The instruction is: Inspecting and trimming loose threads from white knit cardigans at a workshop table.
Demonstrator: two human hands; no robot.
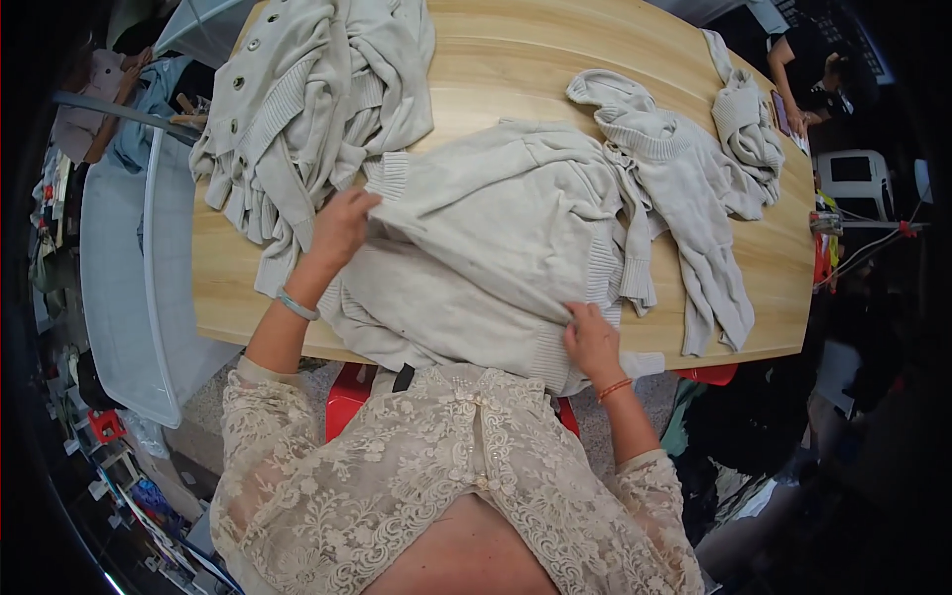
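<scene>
A cream knitted sweater (476,238) lies spread over the near part of the table, its ribbed hem and cuffs showing. My left hand (344,226) is closed on its fabric near a ribbed cuff. With its fingers pinched, my right hand (592,342) grips the same sweater by the ribbed hem. A fold is drawn taut between both hands. The near edge of the garment hangs over the table's edge toward my lap. My fingertips are partly hidden in the cloth.
A heap of cream knitwear with metal eyelets (288,109) lies at the far left. More cream sweaters (684,169) are bunched on the right of the wooden table (496,59). A white plastic bin (149,288) stands left. Another person's arm (783,84) reaches the far right edge.
</scene>
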